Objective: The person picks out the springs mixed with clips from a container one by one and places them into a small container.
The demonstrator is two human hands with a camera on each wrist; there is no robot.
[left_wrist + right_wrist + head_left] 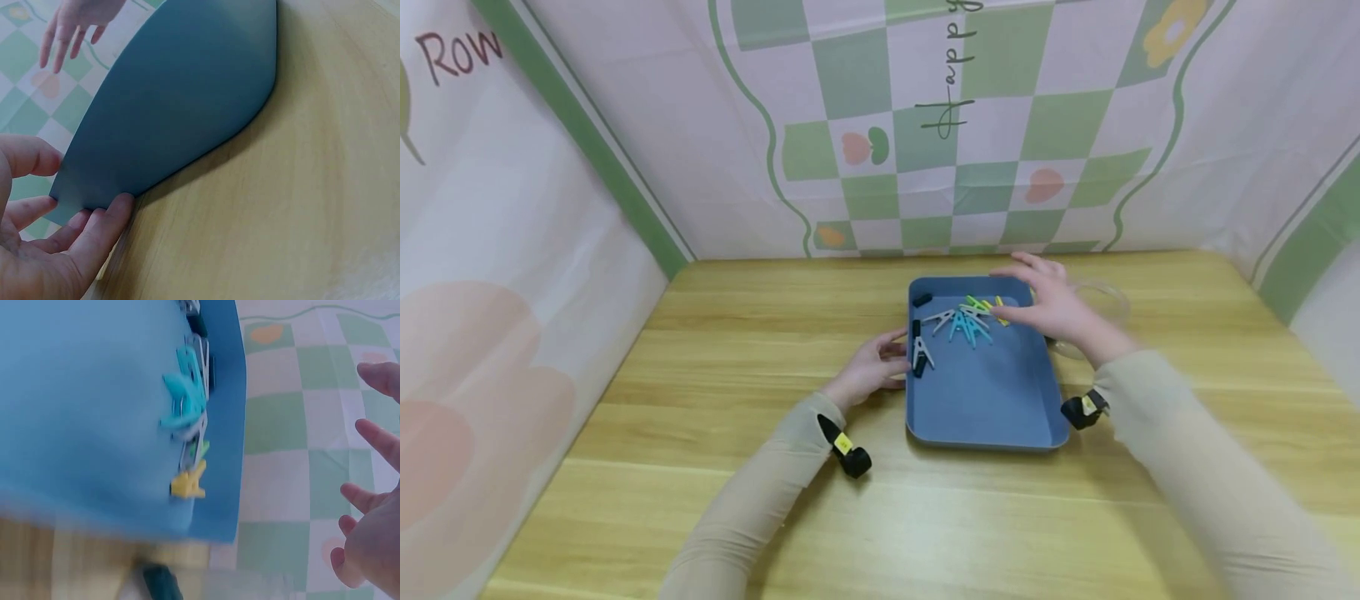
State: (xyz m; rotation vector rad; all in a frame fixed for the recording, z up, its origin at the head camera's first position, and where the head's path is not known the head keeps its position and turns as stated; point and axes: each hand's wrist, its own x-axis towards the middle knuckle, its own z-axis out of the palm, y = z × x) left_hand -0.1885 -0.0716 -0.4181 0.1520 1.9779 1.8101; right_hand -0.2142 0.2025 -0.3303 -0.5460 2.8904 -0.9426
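Note:
A blue rectangular tray lies on the table with several small clothespins in it. Teal clothespins are heaped toward its back with grey, green and yellow ones. Another grey clothespin and small black pieces lie along the left wall. My left hand is at the tray's left side, its fingertips touching the outer wall in the left wrist view. Over the back right corner hovers my right hand, fingers spread and holding nothing; the right wrist view shows it apart from the tray.
A clear round container stands just right of the tray, partly behind my right hand. Beside it, a dark piece shows blurred in the right wrist view. The wooden table meets a patterned cloth at its back edge.

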